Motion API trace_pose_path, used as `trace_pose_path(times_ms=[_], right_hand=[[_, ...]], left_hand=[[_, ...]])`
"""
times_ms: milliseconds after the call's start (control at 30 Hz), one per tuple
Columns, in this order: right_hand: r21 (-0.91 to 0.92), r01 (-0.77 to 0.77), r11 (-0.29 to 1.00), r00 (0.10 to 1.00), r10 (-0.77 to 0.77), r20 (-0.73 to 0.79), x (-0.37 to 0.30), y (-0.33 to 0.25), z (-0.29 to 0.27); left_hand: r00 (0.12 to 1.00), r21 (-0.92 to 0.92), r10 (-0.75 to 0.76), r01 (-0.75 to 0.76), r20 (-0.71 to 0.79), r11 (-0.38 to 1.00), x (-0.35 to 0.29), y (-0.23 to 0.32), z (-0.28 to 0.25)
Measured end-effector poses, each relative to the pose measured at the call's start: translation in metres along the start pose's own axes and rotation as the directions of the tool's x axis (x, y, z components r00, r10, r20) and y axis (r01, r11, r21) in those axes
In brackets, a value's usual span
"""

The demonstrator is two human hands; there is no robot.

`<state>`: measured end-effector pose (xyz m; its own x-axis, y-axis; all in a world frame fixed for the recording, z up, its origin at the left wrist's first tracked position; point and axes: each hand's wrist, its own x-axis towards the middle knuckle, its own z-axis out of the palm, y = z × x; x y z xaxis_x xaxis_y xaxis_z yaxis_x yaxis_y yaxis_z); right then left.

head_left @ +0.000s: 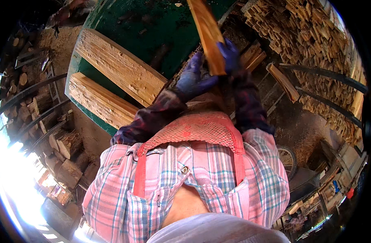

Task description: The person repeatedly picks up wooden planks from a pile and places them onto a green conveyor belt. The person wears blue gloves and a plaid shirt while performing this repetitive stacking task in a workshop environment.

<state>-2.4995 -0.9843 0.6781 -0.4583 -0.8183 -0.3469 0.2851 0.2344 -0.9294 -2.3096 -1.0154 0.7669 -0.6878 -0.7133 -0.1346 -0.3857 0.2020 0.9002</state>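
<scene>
Both hands wear blue-purple gloves, with dark plaid sleeves over the forearms. A split piece of firewood (208, 34) slants up from between them toward the top edge. My right hand (229, 54) is closed around its right side, near the lower end. Just left of that end is my left hand (193, 77), fingers spread, with nothing gripped in it; whether it touches the wood I cannot tell. Two longer split logs (120, 67) (100, 99) lie side by side on the green metal table (124, 18), left of my hands.
Stacked firewood (303, 44) rises at the far right. Another split piece (283, 83) rests by dark curved metal bars (327, 75). Thick log rounds (70, 143) are heaped on the left. A spoked wheel (287, 160) stands low on the right.
</scene>
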Motion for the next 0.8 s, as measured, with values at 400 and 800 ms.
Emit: trace_pose_path(times_ms=[400, 800], right_hand=[[-0.316, -0.442, 0.839, 0.887, 0.356, -0.296, -0.14, 0.098, -0.138], [-0.221, 0.577, 0.787, 0.748, -0.399, 0.531, 0.104, -0.036, 0.269]], left_hand=[[0.877, -0.368, -0.207, 0.038, -0.433, 0.929, -0.025, -0.055, -0.109], [0.297, -0.518, -0.489, -0.022, -0.82, 0.855, -0.194, -0.079, -0.138]])
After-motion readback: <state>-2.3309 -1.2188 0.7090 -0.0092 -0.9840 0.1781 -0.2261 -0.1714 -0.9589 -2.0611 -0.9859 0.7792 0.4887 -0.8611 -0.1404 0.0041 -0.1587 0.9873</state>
